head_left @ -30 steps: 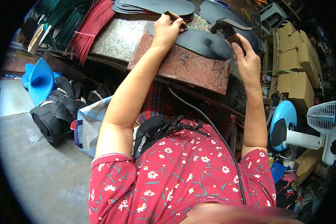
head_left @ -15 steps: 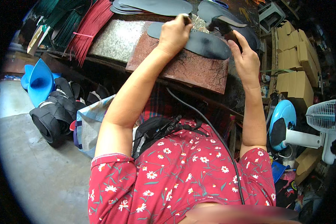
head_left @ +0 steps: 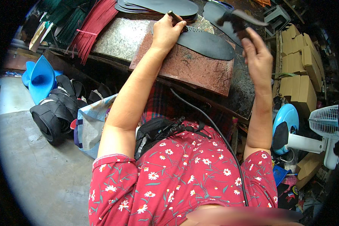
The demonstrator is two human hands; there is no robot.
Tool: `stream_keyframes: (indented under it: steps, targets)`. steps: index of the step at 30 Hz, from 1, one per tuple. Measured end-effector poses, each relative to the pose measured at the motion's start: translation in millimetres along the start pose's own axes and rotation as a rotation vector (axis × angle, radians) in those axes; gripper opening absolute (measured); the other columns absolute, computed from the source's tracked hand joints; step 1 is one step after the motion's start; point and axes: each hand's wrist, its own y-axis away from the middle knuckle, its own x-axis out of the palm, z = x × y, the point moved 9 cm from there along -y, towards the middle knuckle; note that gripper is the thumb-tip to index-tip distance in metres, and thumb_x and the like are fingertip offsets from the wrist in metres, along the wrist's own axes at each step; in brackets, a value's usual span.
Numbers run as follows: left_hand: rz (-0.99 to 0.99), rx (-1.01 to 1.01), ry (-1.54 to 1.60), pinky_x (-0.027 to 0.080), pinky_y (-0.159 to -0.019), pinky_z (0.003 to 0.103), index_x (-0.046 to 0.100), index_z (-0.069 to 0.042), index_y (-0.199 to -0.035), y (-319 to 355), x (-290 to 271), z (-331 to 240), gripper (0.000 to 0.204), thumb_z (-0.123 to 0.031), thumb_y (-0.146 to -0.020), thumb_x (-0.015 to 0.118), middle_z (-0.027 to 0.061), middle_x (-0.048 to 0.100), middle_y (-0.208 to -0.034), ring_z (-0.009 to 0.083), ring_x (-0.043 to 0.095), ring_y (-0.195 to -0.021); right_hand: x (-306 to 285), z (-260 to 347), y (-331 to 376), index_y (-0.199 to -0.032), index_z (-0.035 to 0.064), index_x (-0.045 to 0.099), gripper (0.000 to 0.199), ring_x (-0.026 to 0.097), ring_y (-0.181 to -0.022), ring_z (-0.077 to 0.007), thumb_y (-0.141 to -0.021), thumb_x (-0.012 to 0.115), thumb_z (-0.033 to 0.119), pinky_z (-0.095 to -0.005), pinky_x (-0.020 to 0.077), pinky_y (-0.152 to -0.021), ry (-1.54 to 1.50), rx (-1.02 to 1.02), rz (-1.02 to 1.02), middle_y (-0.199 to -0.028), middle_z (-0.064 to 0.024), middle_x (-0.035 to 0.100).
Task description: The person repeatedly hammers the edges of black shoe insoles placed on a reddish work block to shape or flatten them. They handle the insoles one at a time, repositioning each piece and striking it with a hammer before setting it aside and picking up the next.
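Observation:
A black shoe sole lies flat on a reddish-brown slab at the table's front. Small holes run along its far edge near my left hand. That hand is closed around a dark, rod-like punch, held over the sole's left part. My right hand grips a hammer by its handle, raised to the right of the sole. The hammer's head is blurred by motion. My left hand hides the punch's tip and part of the sole's left end.
More black soles are stacked behind the slab, with another sole at the back right. Red strips hang off the table's left side. Cardboard boxes and a white fan stand at right. A black cable crosses my front.
My left hand has shifted left and slightly nearer along the sole with the punch. My right hand has moved right, swinging the hammer away from the sole.

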Motion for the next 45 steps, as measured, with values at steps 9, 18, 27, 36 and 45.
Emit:
stream_keyframes:
  steps: [9,18,27,36,45]
  targets:
    - [0.037,0.407,-0.539,0.055,-0.066,0.037,0.060,-0.003,-0.100,17.7,23.0,-54.2,0.022,-0.018,-0.086,0.069,0.0177,0.069,-0.083,0.0296,0.070,-0.077,38.7,1.5,1.2,-0.127,0.0190,0.059,0.037,0.067,-0.089,-0.0404,-0.097,0.056,0.040,-0.0422,0.0526,-0.073,0.208,0.004,0.040,-0.099,-0.0185,0.069]
    - [0.120,-0.027,0.166,0.058,-0.070,0.027,0.059,0.001,-0.100,-2.2,18.9,3.7,0.014,-0.008,-0.092,0.064,0.0121,0.071,-0.090,0.0170,0.070,-0.081,9.2,-1.3,4.7,-0.130,0.0179,0.060,0.041,0.063,-0.082,-0.0227,-0.095,0.059,0.040,-0.0308,0.0484,-0.067,0.195,-0.010,0.026,-0.090,-0.0103,0.067]
    - [0.069,0.568,-0.564,0.054,-0.065,0.042,0.058,-0.007,-0.104,23.4,35.6,-65.0,0.026,-0.018,-0.084,0.069,0.0154,0.065,-0.072,0.0332,0.068,-0.071,34.9,18.9,-1.6,-0.129,0.0207,0.059,0.041,0.065,-0.090,-0.0404,-0.095,0.058,0.043,-0.0437,0.0530,-0.075,0.315,-0.074,0.065,-0.099,-0.0192,0.068]
    - [-0.072,-0.102,0.337,0.060,-0.063,0.029,0.058,0.003,-0.093,0.7,1.5,4.2,0.010,-0.006,-0.091,0.062,0.0121,0.069,-0.082,0.0170,0.070,-0.073,29.1,-55.8,22.9,-0.126,0.0209,0.063,0.042,0.068,-0.086,-0.0388,-0.094,0.056,0.047,-0.0431,0.0521,-0.071,0.308,0.143,0.115,-0.088,-0.0187,0.070]
    - [-0.042,-0.105,0.128,0.059,-0.063,0.026,0.060,0.003,-0.094,-0.6,3.3,7.8,0.012,-0.007,-0.089,0.065,0.0111,0.070,-0.084,0.0147,0.069,-0.075,9.7,-6.2,-5.1,-0.128,0.0193,0.062,0.042,0.071,-0.084,-0.0232,-0.094,0.061,0.043,-0.0329,0.0523,-0.074,0.139,0.012,0.021,-0.094,-0.0124,0.073]
